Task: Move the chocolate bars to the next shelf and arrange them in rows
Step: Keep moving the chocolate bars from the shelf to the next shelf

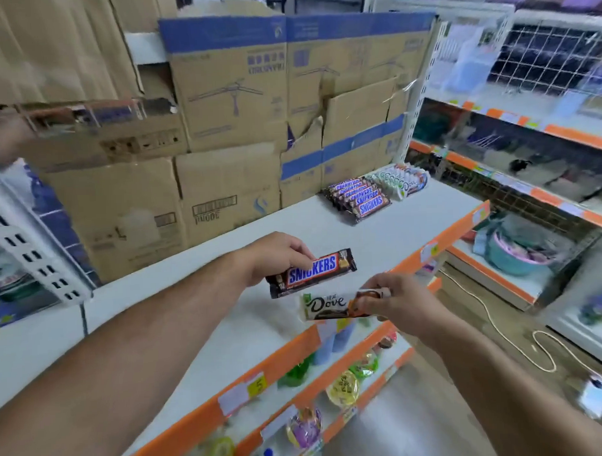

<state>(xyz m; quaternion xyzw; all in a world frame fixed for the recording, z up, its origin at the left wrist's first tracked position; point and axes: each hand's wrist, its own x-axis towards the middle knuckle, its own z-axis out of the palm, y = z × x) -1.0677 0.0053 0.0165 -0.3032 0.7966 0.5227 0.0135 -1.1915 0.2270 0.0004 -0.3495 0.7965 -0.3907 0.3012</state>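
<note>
Above the white shelf (205, 265), the left hand (273, 254) pinches a Snickers bar (311, 272) by its upper edge, label facing up. Just right and slightly lower, the right hand (387, 303) grips one end of a Dove bar (333, 306). Farther right, at the shelf's back corner against cardboard boxes (227, 100), lie a Snickers row (358, 199) and, beside it, a Dove row (398, 180).

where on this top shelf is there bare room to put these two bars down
Bare shelf runs from the hands back to the cardboard boxes, and between the hands and the Snickers row. The far right corner is crowded: Snickers row and Dove row sit side by side.
</note>
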